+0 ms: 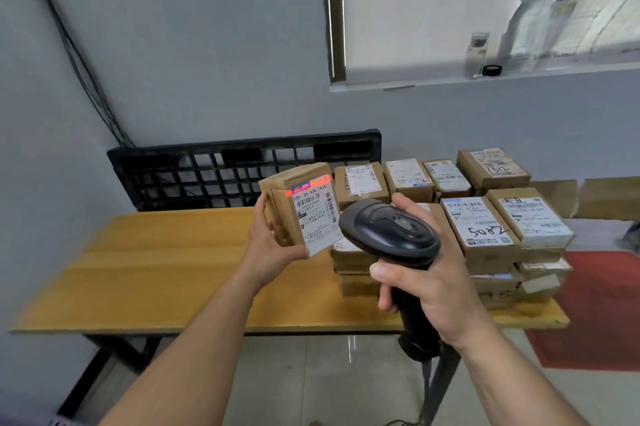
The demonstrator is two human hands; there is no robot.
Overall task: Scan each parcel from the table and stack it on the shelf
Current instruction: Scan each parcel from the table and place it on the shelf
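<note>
My left hand (268, 235) grips a small brown cardboard parcel (287, 204) by its left side, held above the wooden table (156, 270) with its white shipping label facing me. A red scan line lies across the top of that label. My right hand (433, 273) holds a black handheld barcode scanner (388, 235) by its handle, its head pointing at the parcel from the right. Several more labelled brown parcels (481, 231) sit stacked on the right part of the table, partly hidden behind the scanner. No shelf is in view.
A black plastic pallet (242, 166) leans against the grey wall behind the table. A window sill at upper right carries a clear jar (478, 51) and a black lid. A red mat (595, 315) lies on the tiled floor to the right.
</note>
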